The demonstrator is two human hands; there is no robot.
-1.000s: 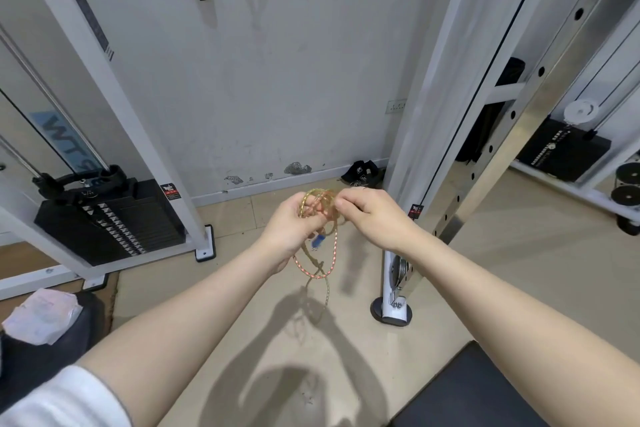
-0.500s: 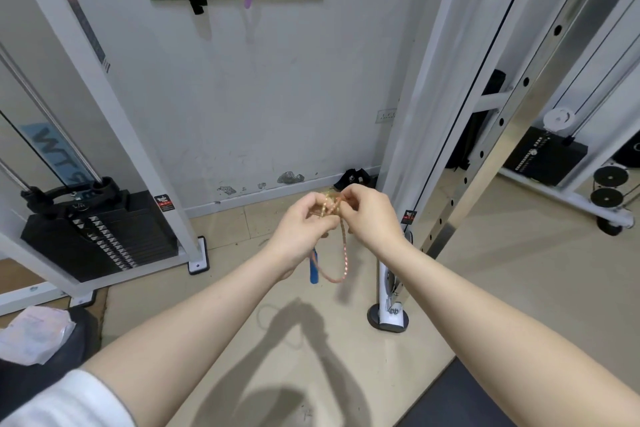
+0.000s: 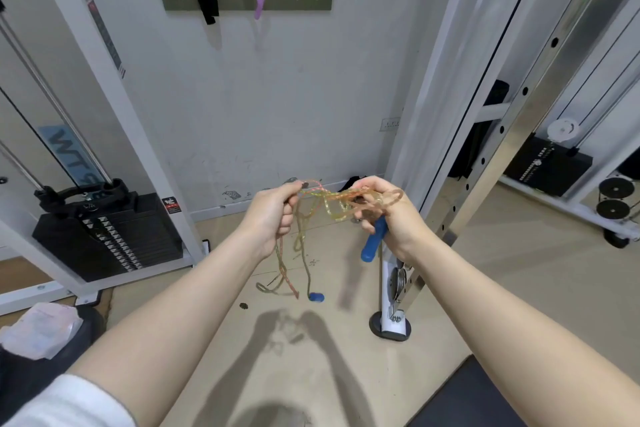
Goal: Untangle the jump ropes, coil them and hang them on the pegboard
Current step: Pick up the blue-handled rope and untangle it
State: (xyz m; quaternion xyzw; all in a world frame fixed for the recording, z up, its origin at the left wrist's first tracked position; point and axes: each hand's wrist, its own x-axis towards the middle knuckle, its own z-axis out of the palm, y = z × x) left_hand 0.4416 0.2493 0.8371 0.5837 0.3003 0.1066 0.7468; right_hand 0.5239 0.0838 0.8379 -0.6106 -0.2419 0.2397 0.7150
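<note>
Two hands now drawn apart: left hand (image 3: pixel 273 215) and right hand (image 3: pixel 391 215) each clamped on jump rope (image 3: pixel 322 208), right also around blue handle (image 3: pixel 373 242). Bundle loosened since; coiling outstanding.

White short sleeve (image 3: pixel 65 402), bare forearms

— Where are the arms?

— Both reach in bare from the lower corners of the frame and meet near the middle, hands apart.

— The left hand (image 3: pixel 273 215)?

— Left of centre, fingers curled, thumb on top, gripping.

— And the right hand (image 3: pixel 388 210)?

— Right of centre, level with the left, fingers curled and gripping, wrist bent toward the lower right.
</note>
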